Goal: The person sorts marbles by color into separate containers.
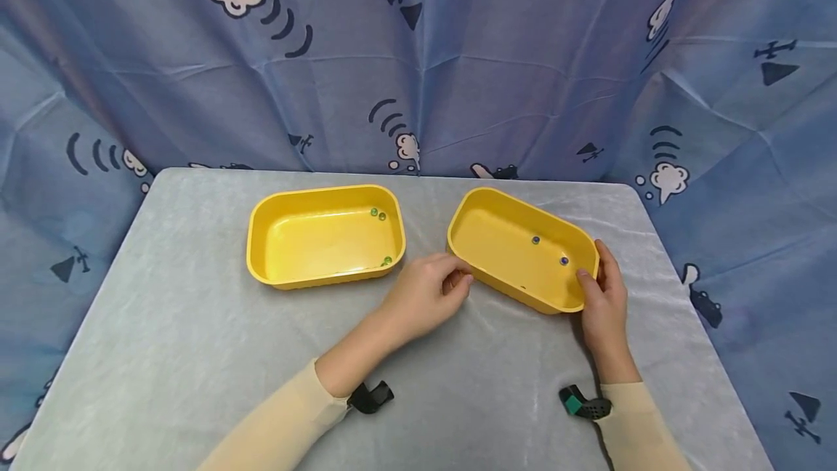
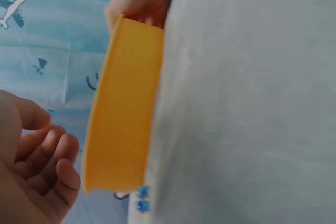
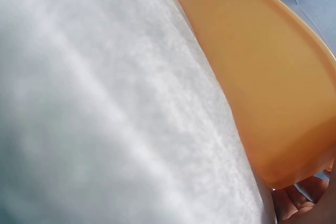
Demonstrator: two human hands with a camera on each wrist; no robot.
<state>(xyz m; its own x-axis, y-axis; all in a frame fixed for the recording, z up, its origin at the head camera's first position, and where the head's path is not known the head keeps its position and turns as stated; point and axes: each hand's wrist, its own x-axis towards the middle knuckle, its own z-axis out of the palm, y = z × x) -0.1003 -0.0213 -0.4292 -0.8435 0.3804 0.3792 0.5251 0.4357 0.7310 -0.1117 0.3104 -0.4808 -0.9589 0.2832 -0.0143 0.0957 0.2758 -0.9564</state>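
Note:
My right hand grips the near right end of a yellow tub, thumb over the rim and fingers outside. The tub sits at an angle on the right of the table, with two dark blue marbles inside. Close by its left end is my left hand, fingers loosely curled. In the left wrist view that palm looks bare, and two blue marbles lie at the tub's end on the cloth. The head view hides these behind the left hand. The right wrist view shows the tub's outer wall and my fingers under its corner.
A second yellow tub stands at the left, holding several green marbles near its right end. Pale grey cloth covers the table. Behind and beside it hangs a blue patterned curtain.

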